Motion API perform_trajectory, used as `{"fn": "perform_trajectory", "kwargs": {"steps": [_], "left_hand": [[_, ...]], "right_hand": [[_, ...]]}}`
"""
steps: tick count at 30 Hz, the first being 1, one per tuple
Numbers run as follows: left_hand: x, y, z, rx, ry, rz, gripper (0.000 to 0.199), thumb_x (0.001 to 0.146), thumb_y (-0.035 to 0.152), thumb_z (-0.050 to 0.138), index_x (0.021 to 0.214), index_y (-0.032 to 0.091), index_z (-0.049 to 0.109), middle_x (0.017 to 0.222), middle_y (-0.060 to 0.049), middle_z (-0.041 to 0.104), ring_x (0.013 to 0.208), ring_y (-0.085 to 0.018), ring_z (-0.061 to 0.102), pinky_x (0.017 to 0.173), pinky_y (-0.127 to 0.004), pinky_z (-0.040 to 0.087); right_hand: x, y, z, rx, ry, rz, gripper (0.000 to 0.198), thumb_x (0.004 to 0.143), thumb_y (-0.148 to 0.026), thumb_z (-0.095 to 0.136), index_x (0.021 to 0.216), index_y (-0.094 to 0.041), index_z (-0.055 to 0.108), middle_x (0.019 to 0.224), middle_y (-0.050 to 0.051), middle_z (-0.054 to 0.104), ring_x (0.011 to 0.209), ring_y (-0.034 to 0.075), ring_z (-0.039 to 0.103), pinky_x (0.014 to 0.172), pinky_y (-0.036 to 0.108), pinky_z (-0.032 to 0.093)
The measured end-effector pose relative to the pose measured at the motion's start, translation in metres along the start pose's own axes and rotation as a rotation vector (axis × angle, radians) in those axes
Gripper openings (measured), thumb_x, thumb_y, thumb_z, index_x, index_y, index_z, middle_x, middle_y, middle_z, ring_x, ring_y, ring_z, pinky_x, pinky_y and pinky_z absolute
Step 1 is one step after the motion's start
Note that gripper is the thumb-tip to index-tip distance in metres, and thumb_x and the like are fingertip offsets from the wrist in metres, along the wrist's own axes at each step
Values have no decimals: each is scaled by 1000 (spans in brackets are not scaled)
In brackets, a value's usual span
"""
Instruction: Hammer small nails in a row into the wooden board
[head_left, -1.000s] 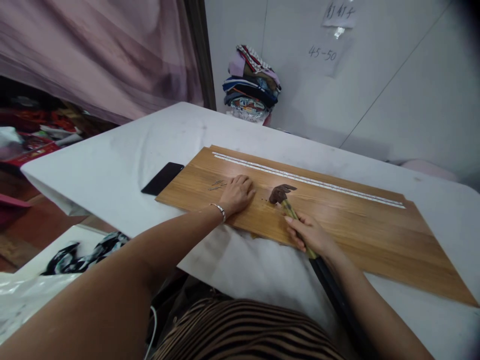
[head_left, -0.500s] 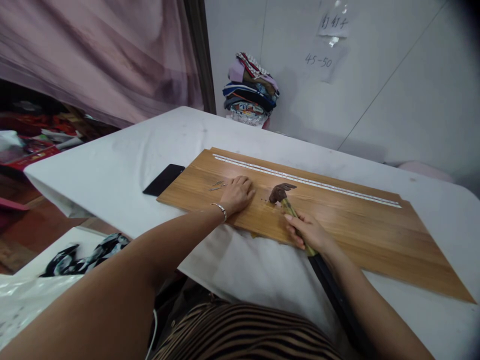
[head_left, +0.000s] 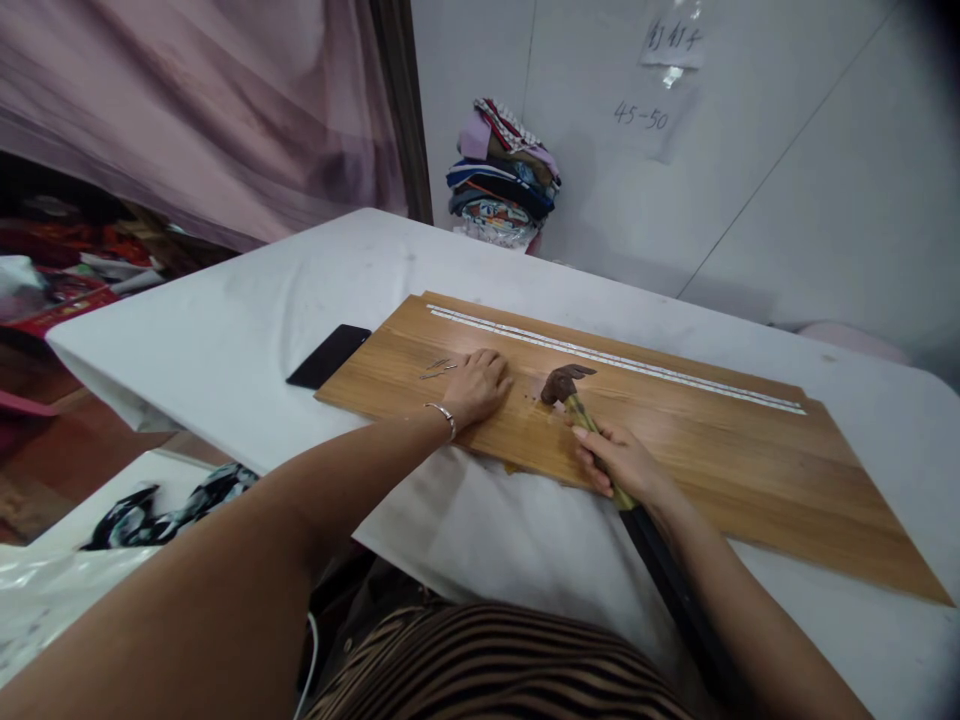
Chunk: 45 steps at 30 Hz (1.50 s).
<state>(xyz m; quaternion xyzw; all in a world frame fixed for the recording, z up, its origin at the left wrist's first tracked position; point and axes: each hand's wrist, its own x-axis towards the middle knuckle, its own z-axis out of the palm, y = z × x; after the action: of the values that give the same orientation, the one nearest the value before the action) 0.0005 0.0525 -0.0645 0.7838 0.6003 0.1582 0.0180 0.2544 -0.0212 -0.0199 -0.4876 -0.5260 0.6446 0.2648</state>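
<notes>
My right hand [head_left: 616, 460] is wrapped round the handle of a claw hammer [head_left: 581, 408], close below its head. The rusty brown head rests at or just over the wooden board [head_left: 720, 460], claw pointing right; I cannot tell if it touches. Small dark specks, perhaps nail heads, show on the board left of the head. My left hand [head_left: 480, 385] lies flat on the board, fingers stretched out, a silver bracelet at its wrist. Several thin nails [head_left: 439, 370] lie loose just left of those fingers.
Two white measuring strips [head_left: 615, 358] run along the board's far side. A black flat slab, perhaps a phone [head_left: 330, 356], lies at its left end on the white-covered table [head_left: 247, 300]. Folded clothes [head_left: 504, 175] are stacked by the wall. A patterned cloth [head_left: 172, 505] lies lower left.
The view has shifted very slightly. Both hands and the hammer stay in nearly the same place on the board.
</notes>
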Motion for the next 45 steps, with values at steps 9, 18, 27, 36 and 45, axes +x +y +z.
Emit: {"fn": "perform_trajectory", "kwargs": {"steps": [9,18,27,36,45], "left_hand": [[-1,2,-2,-1,-11,-1,23,102,31,49,112,20,67,131,-13,66,129,-29,55,112,-45,41],[0,0,1,-20,0,-2,22,101,31,50,111,22,67,129,-13,66,128,-29,55,113,-47,40],[1,0,0,-6,-8,-9,22,101,31,50,112,22,68,129,-12,66,129,-28,55,113,-46,41],[1,-2,1,2,-7,-5,22,102,31,49,111,22,67,129,-12,66,128,-28,55,113,-45,41],[1,-1,0,3,-16,-10,24,102,33,49,111,21,67,132,-13,65,129,-29,55,113,-46,41]], "right_hand": [[-2,-2,0,-8,8,-4,50,74,-66,74,77,-24,46,53,-10,47,33,5,37,31,19,27],[0,1,-1,-42,-19,-18,50,76,-67,72,72,-25,45,48,-10,45,32,6,36,33,21,28],[0,1,-1,-37,3,-17,52,76,-69,72,71,-24,45,48,-10,45,33,6,35,32,20,27],[0,1,-3,-30,15,-12,49,76,-66,73,73,-24,46,52,-9,46,33,6,37,32,21,27],[1,2,-2,-35,11,-13,51,75,-68,73,72,-25,46,48,-10,46,31,6,37,32,20,27]]}}
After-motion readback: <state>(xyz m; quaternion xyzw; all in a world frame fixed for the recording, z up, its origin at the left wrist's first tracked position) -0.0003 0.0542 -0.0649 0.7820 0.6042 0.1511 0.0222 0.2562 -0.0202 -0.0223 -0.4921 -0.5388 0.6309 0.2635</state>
